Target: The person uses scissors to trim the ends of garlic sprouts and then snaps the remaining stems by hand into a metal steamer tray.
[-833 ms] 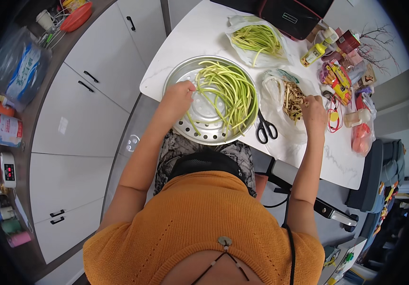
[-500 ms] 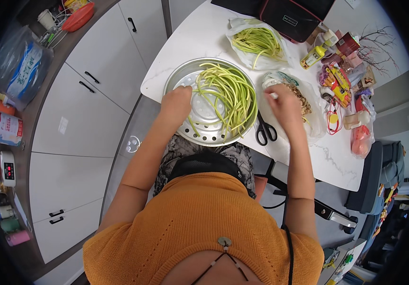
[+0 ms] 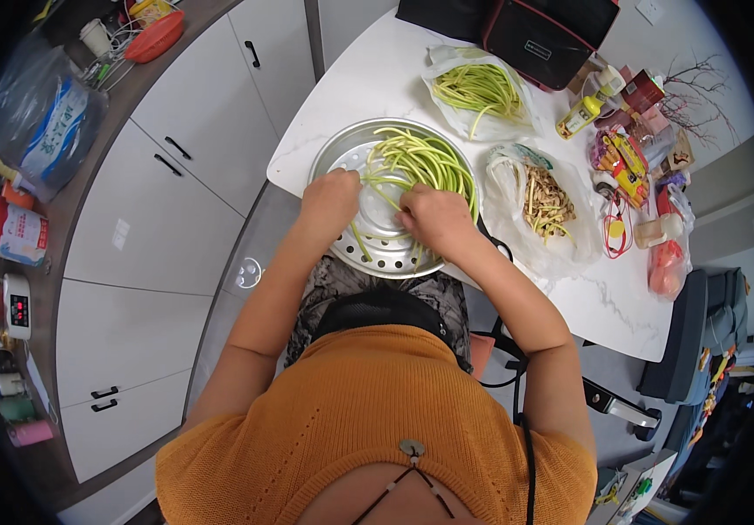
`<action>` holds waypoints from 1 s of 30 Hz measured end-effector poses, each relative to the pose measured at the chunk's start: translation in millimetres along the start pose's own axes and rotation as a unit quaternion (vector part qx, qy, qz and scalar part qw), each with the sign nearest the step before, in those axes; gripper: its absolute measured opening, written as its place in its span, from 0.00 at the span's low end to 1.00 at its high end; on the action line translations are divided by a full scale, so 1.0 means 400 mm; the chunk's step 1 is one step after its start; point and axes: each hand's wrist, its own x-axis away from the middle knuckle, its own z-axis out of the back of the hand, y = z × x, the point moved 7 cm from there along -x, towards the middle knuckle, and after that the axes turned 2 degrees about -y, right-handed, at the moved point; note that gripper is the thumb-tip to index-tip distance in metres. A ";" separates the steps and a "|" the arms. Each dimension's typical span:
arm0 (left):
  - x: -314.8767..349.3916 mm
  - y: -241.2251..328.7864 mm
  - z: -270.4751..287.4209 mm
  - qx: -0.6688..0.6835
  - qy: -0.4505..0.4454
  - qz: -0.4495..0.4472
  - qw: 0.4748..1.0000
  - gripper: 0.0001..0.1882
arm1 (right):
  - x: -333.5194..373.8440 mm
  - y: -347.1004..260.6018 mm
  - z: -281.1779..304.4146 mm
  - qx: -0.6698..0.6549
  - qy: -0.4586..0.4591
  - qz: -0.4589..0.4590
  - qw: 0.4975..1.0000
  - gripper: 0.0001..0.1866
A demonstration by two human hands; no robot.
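Curled inward in the head view, the left hand (image 3: pixel 330 206) was over the left side of a round metal pan (image 3: pixel 335 149) with holes in its base, the tips of its fingers close to a few pale green stems; whether they pinched one could not be told. Beside it, just apart, the right hand (image 3: pixel 436 217) reached over the near part of the heap with its fingers bent and its thumb toward the left hand; what lay under its fingers was hidden, so its grip could not be told either. Long green stems (image 3: pixel 425 162) filled the right half of the pan, which sat at the near edge of a white table (image 3: pixel 377 70) and, as seen from above, overlapped the patterned trousers (image 3: pixel 311 284). To the right, an open plastic bag (image 3: pixel 504 166) held brown and pale scraps (image 3: pixel 547 201). Farther back lay another plastic bag (image 3: pixel 526 122) with more stems (image 3: pixel 479 87) in it, near a black case (image 3: pixel 552 39) with red edging. A yellow bottle (image 3: pixel 580 116) and a yellow packet (image 3: pixel 631 175) lay toward the table's right side.
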 end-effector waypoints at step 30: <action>0.027 0.201 0.010 0.683 -0.136 -0.037 0.717 0.12 | 0.079 0.116 0.180 -0.409 0.146 -0.094 0.896 0.09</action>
